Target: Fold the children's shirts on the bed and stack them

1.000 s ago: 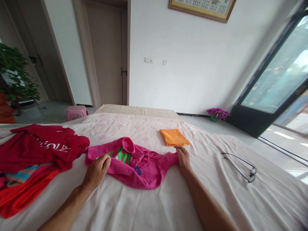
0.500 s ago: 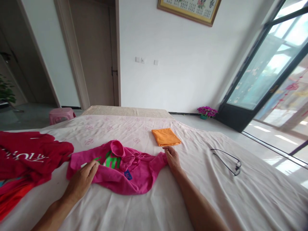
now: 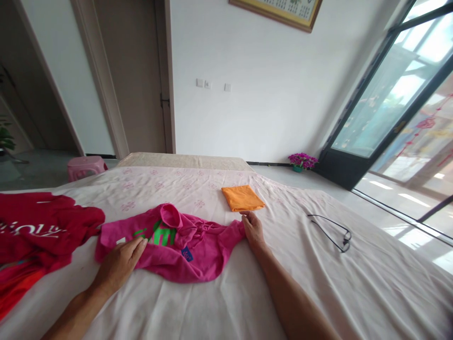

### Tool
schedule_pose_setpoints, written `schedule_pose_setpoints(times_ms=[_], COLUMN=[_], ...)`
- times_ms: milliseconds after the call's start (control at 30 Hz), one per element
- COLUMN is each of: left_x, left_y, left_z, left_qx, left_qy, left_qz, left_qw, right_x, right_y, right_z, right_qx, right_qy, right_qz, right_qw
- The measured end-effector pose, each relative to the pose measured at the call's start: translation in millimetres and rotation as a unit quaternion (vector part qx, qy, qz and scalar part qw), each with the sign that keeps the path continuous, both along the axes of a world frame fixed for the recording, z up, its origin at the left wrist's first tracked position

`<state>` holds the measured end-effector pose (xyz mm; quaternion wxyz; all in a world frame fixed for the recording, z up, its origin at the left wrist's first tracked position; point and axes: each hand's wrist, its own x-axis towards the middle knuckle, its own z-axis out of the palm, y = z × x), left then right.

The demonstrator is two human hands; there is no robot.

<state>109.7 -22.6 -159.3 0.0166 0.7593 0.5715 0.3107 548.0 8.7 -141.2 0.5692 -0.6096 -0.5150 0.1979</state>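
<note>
A bunched magenta shirt (image 3: 208,257) lies on the bed, with a green print, a small blue patch and a rolled opening at its top. My left hand (image 3: 123,252) rests on its left part, thumb and fingers closed together on the cloth. At the other end my right hand (image 3: 252,229) pinches the shirt's narrow right end. Just beyond the right hand lies a folded orange cloth (image 3: 242,198), apart from the fingers. To the left of the shirt is a red garment (image 3: 31,222) with white lettering, heaped beside other red clothing.
Black-framed glasses (image 3: 345,241) lie unfolded on the pale bedsheet (image 3: 300,278) at the right. Past the bed are a pink plastic stool (image 3: 86,168) and a pot of purple flowers (image 3: 303,161). A glass door (image 3: 380,108) stands at the right.
The view has shifted slightly, so everything sits a little higher and further left. Both hands keep their places on the magenta shirt, which has barely changed shape.
</note>
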Motion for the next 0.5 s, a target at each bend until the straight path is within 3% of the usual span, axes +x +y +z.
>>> schedule_pose_setpoints(times_ms=[300,500], left_x=[9,11], left_y=[-7,-9], left_z=[11.0,13.2], left_qx=[0.008,-0.014], left_qy=[0.088,0.088], left_qz=[-0.001,-0.002], left_qw=[0.996,0.996], right_x=[0,-2], right_y=[1,-2], right_z=[-0.7,3.1], right_qx=[0.004,-0.03], right_qy=[0.016,-0.006], right_qz=[0.016,0.055], right_qw=[1.0,0.998])
